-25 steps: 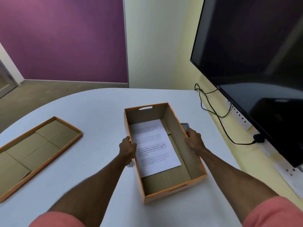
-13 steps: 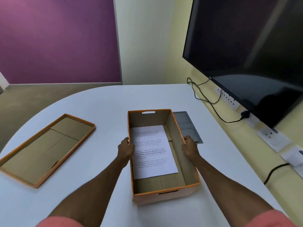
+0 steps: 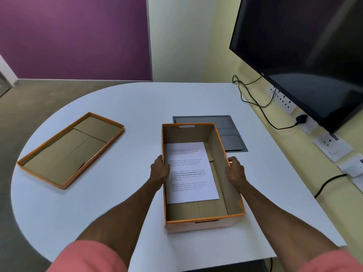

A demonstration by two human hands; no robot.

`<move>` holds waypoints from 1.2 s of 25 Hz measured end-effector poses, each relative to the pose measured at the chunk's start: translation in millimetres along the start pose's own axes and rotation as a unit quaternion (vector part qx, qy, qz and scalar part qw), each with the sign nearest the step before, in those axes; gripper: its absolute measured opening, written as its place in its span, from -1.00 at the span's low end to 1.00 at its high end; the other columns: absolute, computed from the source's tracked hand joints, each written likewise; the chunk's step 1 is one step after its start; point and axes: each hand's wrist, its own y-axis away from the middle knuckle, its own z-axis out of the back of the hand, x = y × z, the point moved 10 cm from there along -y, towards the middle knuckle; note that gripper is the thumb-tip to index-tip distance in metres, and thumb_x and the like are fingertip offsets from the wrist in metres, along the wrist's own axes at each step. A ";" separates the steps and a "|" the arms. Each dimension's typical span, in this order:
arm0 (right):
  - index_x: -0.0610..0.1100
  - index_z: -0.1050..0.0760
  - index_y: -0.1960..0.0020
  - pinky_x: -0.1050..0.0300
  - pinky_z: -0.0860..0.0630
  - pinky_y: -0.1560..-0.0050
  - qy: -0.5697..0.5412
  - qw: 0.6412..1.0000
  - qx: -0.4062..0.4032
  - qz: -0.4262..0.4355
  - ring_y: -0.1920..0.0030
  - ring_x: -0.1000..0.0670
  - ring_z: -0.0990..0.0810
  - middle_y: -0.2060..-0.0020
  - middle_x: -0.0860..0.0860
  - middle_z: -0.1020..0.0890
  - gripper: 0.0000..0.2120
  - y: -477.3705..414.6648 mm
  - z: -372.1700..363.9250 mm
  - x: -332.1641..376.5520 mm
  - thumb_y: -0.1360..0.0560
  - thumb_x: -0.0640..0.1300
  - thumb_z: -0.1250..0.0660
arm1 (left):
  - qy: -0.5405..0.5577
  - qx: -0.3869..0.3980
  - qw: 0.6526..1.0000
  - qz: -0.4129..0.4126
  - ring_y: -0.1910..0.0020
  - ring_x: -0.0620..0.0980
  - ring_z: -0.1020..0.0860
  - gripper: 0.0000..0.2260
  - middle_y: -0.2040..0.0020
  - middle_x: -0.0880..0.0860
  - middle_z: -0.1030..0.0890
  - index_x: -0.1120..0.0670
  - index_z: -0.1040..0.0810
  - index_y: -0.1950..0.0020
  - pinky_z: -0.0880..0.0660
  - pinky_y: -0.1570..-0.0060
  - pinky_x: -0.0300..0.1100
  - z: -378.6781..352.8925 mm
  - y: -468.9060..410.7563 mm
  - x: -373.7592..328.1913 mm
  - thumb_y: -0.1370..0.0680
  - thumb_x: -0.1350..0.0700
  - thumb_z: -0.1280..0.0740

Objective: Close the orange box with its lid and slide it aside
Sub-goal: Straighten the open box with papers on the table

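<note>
A: What is seen at the far left of the white tabletop point(image 3: 117, 99)?

B: The lid point(image 3: 70, 150) is laid there upside down, its brown inside facing up, well apart from the orange box point(image 3: 204, 225).

A: And toward the middle?

B: The orange box is set upright and uncovered, with a printed sheet point(image 3: 188, 171) lying flat inside. Its left wall is clasped by the left hand point(image 3: 159, 170), fingers curled over the rim.

A: And on the right?

B: The right wall is gripped the same way by the right hand point(image 3: 234, 171). A grey panel point(image 3: 229, 132) is seen just behind the box, and a dark screen point(image 3: 306, 52) is mounted on the wall beyond.
</note>
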 end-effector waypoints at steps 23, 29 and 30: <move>-0.24 -0.16 -0.48 -0.14 -0.34 -0.40 0.092 0.990 0.023 0.099 -0.44 -0.24 -0.33 -0.44 -0.23 -0.34 -0.40 -3.9 -12.1 29.9 -0.57 0.04 -0.24 | -0.023 -0.025 0.998 0.044 -0.42 0.22 -0.41 -0.37 -0.54 0.17 -0.29 0.08 0.08 -0.61 -0.42 -0.32 0.01 -6.5 13.3 5.8 -0.64 0.13 -0.20; -0.21 -0.18 -0.50 -0.11 -0.10 -0.52 0.190 0.950 -0.012 0.246 -0.54 -0.20 -0.13 -0.51 -0.20 -0.25 -0.38 12.5 -26.4 110.4 -0.59 0.17 -0.07 | -0.160 -0.067 0.984 -0.047 -0.59 0.11 -0.10 -0.39 -0.62 0.12 -0.07 0.15 0.04 -0.61 -0.06 -0.55 0.11 36.4 20.5 -31.3 -0.65 -0.03 -0.13; -0.21 -0.13 -0.53 -0.11 -0.03 -0.54 0.200 0.945 -0.007 0.260 -0.56 -0.19 -0.07 -0.54 -0.19 -0.20 -0.35 16.4 -33.2 123.4 -0.60 0.19 -0.04 | -0.180 -0.082 0.979 -0.046 -0.60 0.10 -0.07 -0.39 -0.62 0.11 -0.07 0.14 0.05 -0.61 -0.01 -0.56 0.13 47.3 21.4 -34.8 -0.66 -0.05 -0.11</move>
